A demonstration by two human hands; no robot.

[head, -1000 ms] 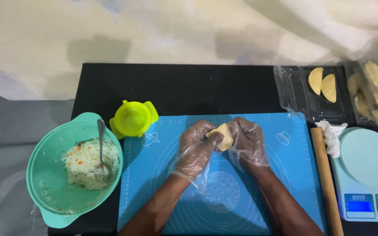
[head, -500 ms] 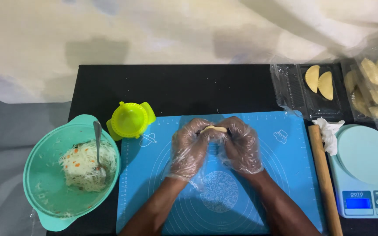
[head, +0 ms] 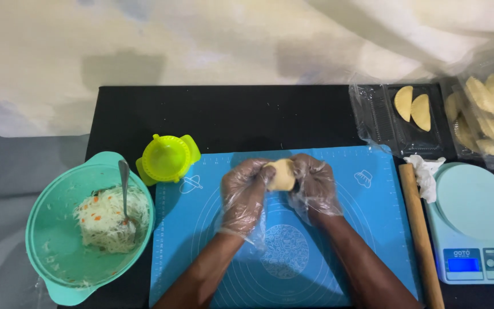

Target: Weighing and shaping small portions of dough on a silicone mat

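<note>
Above the blue mat (head: pixel 373 229) on the counter (head: pixel 230 114): dough piece (head: pixel 282 174) now turned broadside up between both gloved hands, against edge-on half a second ago; pinching evidently ongoing. Left hand (head: pixel 244 194) grip closed on its left edge. Right hand (head: pixel 314 186) grip closed on its right edge.

We see soft, even overhead light; the blue mat (head: pixel 373 240) stays bright, the black table (head: pixel 230 114) dim. Faint shadows fall on the pale wall (head: pixel 115 51). Edges blur slightly.
</note>
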